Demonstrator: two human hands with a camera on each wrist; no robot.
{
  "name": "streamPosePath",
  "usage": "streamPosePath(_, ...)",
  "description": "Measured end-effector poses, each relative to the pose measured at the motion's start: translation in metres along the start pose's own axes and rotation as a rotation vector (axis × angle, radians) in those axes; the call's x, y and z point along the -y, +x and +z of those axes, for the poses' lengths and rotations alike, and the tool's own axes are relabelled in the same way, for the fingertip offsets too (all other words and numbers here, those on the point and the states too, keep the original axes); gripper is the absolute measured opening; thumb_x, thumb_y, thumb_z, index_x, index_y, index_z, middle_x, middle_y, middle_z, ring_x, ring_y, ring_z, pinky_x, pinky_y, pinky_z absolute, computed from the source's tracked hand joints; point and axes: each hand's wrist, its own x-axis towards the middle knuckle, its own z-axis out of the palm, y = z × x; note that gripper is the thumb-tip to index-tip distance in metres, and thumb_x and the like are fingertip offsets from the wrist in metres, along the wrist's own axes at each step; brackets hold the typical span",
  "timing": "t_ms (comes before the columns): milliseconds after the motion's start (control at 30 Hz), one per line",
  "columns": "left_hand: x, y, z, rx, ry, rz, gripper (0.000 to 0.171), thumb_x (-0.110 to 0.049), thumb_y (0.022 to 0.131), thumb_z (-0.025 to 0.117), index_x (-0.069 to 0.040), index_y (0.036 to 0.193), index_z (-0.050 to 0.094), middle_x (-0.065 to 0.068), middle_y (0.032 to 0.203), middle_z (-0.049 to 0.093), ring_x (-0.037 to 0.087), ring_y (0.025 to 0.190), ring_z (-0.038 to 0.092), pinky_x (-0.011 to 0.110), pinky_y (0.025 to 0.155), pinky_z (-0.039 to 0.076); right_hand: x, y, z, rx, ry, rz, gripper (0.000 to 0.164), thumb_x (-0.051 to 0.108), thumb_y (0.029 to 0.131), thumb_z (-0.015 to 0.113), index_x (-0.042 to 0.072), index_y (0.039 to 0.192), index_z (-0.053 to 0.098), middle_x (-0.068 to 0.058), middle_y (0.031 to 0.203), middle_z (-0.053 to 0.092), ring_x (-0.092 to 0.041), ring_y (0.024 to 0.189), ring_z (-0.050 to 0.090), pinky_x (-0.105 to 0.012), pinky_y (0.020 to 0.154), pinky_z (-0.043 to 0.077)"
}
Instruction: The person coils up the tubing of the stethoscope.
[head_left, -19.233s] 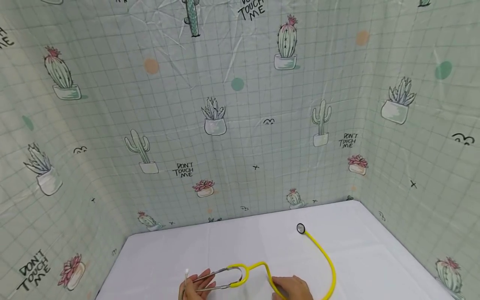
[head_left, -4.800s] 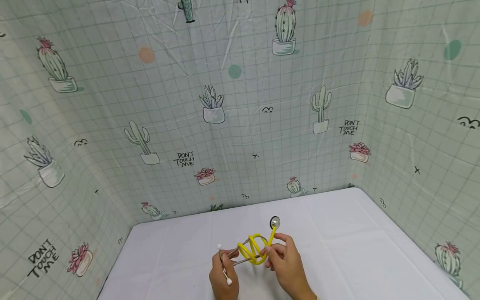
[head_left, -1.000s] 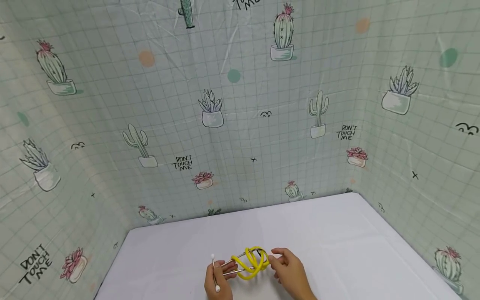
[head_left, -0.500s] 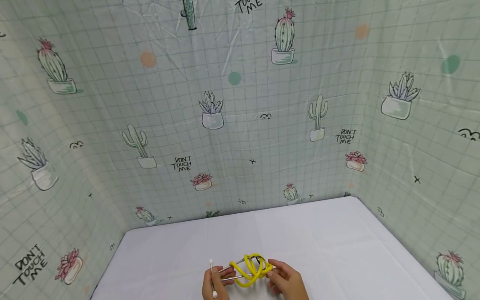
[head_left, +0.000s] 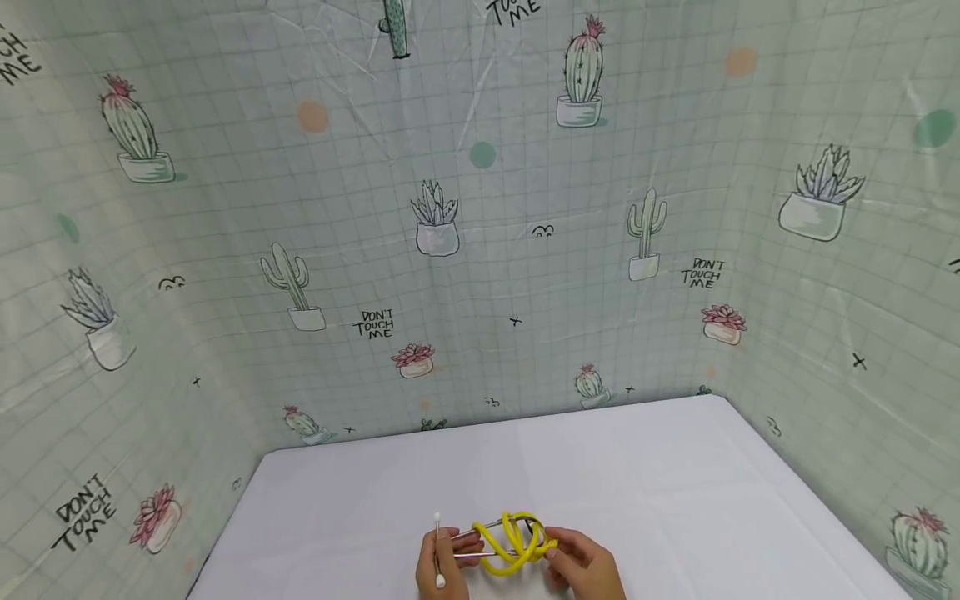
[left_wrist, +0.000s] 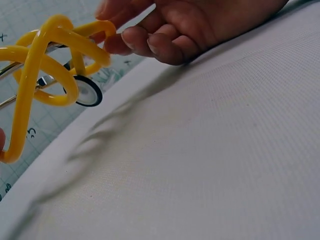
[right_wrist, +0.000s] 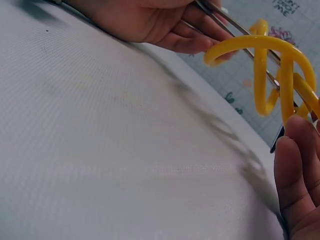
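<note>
A stethoscope [head_left: 514,557] is held just above the white table, its yellow tube wound in loops around the metal ear tubes. My left hand [head_left: 442,567] grips the ear tubes at the left end, where two white ear tips [head_left: 440,581] stick out past the thumb. At the right end my right hand [head_left: 585,568] pinches the yellow coil between thumb and fingers. In the left wrist view the round chest piece [left_wrist: 89,91] with its black rim hangs beneath the loops. Seen from the right wrist, the coil [right_wrist: 286,75] spans the gap between both hands.
The white-covered table [head_left: 637,475] spreads beyond and to both sides of the hands. Behind and beside it hangs a pale green grid-patterned cloth [head_left: 480,275] printed with cacti. Shadows of the coil fall on the tabletop.
Since the first frame, the outstretched yellow tube has been wound around the ear tubes. The chest piece has come in from the far table to the coil. In the last second the hands lowered slightly.
</note>
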Motion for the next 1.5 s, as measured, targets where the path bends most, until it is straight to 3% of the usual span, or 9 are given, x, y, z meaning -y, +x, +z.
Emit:
streamPosePath(200,0.003,-0.001,0.000,0.010,0.003,0.006,0.027,-0.011,0.109,0.038,0.007,0.098,0.056,0.016,0.078,0.072,0.020,0.061,0.071,0.029,0.049,0.057,-0.001,-0.004,-0.002,0.013,0.007,0.001,0.051,0.021,0.090,0.073,-0.011,0.128,0.060,-0.006,0.086,0.066,-0.020,0.073,0.067,-0.028,0.064,0.058)
streamPosePath(433,0.002,-0.002,-0.001,0.034,-0.017,0.021,0.025,-0.008,0.109,0.040,0.007,0.099,0.056,0.016,0.078,0.072,0.020,0.061,0.070,0.030,0.050,0.057,-0.001,-0.005,-0.006,0.039,0.005,-0.026,0.044,0.015,0.091,0.071,-0.011,0.125,0.061,-0.007,0.086,0.065,-0.020,0.072,0.066,-0.028,0.064,0.058)
streamPosePath(700,0.001,0.000,0.002,0.049,-0.054,0.020,0.024,-0.011,0.108,0.045,0.007,0.099,0.058,0.016,0.079,0.072,0.018,0.062,0.070,0.028,0.052,0.057,-0.004,-0.002,-0.008,0.007,-0.023,-0.020,0.041,0.013,0.090,0.071,-0.009,0.123,0.063,-0.007,0.084,0.068,-0.021,0.071,0.065,-0.027,0.062,0.057)
streamPosePath(900,0.001,-0.003,-0.001,0.033,-0.032,0.048,0.025,-0.009,0.108,0.044,0.008,0.097,0.058,0.014,0.077,0.071,0.017,0.060,0.069,0.028,0.050,0.056,-0.007,-0.003,-0.007,0.020,-0.012,0.001,0.041,0.013,0.089,0.071,-0.009,0.123,0.063,-0.006,0.085,0.067,-0.021,0.074,0.066,-0.028,0.063,0.057)
streamPosePath(1167,0.000,-0.004,-0.002,0.032,0.002,0.013,0.025,-0.010,0.107,0.045,0.008,0.098,0.060,0.012,0.076,0.071,0.019,0.061,0.070,0.028,0.051,0.056,-0.004,-0.006,-0.008,0.018,-0.009,-0.015,0.041,0.012,0.090,0.070,-0.011,0.123,0.062,-0.007,0.086,0.066,-0.020,0.073,0.067,-0.028,0.064,0.058)
streamPosePath(1400,-0.004,-0.009,-0.001,0.012,0.083,-0.014,0.022,-0.013,0.106,0.049,0.003,0.099,0.063,0.008,0.075,0.071,0.015,0.062,0.069,0.026,0.052,0.054,0.000,-0.007,-0.005,-0.039,-0.018,0.010,0.040,0.015,0.090,0.070,-0.010,0.121,0.064,-0.006,0.082,0.069,-0.020,0.071,0.067,-0.030,0.062,0.058)
streamPosePath(1500,-0.007,-0.011,0.001,0.025,0.088,0.007,0.022,-0.015,0.106,0.051,0.003,0.102,0.064,0.007,0.076,0.072,0.015,0.063,0.068,0.025,0.052,0.053,0.003,-0.006,-0.004,-0.071,0.000,0.013,0.043,0.022,0.093,0.071,-0.010,0.121,0.064,-0.007,0.081,0.070,-0.022,0.070,0.067,-0.032,0.061,0.059)
